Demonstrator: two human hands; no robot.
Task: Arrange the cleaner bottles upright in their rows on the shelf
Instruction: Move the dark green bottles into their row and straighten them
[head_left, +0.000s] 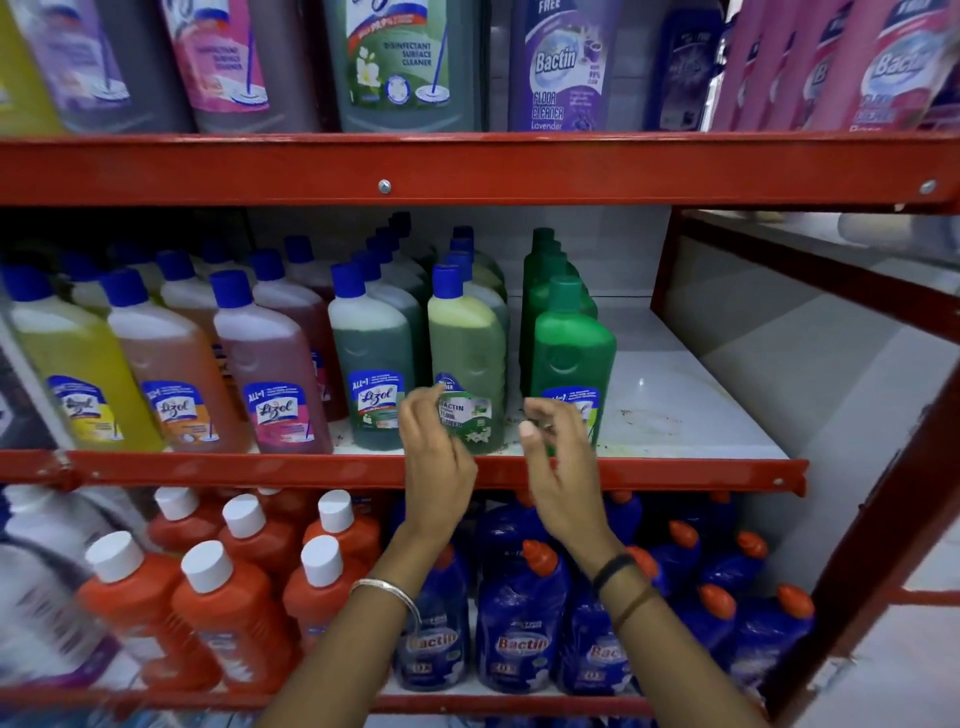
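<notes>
Both hands are loose and grasp nothing, the left hand (435, 447) with curled fingers just beside the label of the upright green Bactin bottle (467, 364) at the middle shelf (208, 465) front edge, the right hand (556, 452) before the solid green bottle (571, 353).

Red metal shelving (467, 169) fills the view, bolted rails running across three tiers. White shelf board (691, 405) shows bare at right, lightly speckled with dirt. Pale tiled wall (779, 332) sits beyond the frame.
</notes>
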